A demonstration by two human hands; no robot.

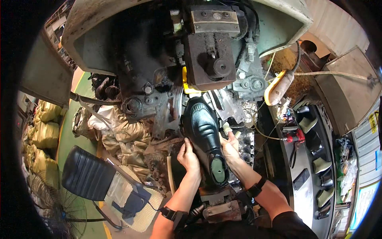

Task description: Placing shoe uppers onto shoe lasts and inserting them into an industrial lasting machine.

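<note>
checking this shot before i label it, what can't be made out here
All in the head view:
- Sole of the black shoe: hidden beneath the shoe's own upper.
- Upper end of the left forearm: cut off by the lower edge.
- Parts under the left of the grey hood: lost in shadow.
- Far left of the fan: fades into the dark fisheye rim.
- Small dark flat object at right: too small to identify.
</note>
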